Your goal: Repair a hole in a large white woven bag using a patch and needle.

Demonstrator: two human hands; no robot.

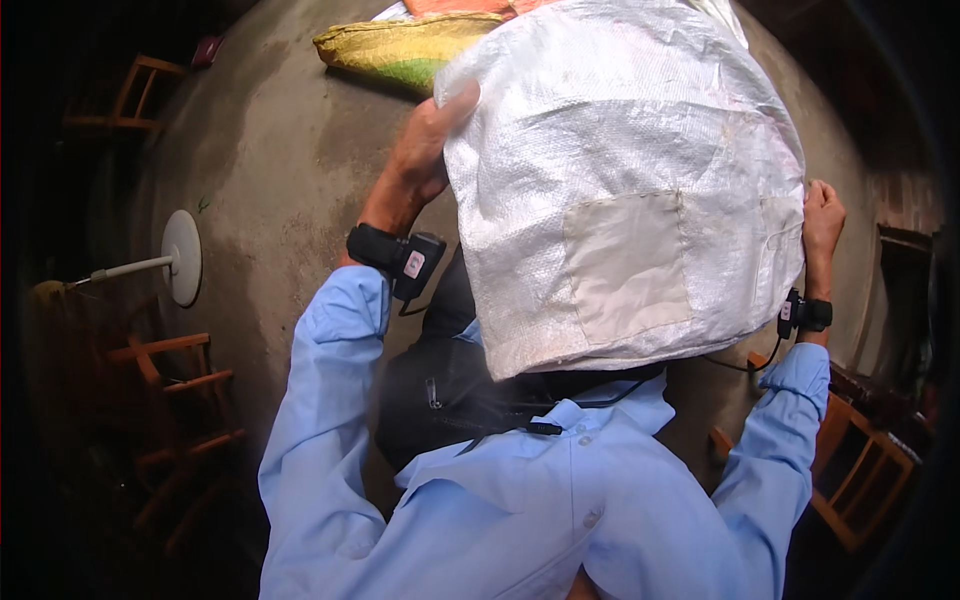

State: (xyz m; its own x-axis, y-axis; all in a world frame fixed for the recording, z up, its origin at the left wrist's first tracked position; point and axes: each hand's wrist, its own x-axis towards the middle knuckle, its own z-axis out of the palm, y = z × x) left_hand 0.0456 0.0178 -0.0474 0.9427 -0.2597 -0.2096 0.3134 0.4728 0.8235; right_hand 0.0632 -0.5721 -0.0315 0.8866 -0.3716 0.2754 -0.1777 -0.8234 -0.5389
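Toward nine o'clock, a white disc (184,258) joins a pole; near eleven, the left hand (421,145) has its grip clamped on the patched white sack (625,150) — spread toward two — whose far edge the right hand (823,222) grasps, near three.

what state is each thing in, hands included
white sack, held up, spread between both hands
beige patch, stitched on
left hand, gripping sack's left edge
right hand, gripping sack's right edge
yellow-green sack, lying on floor
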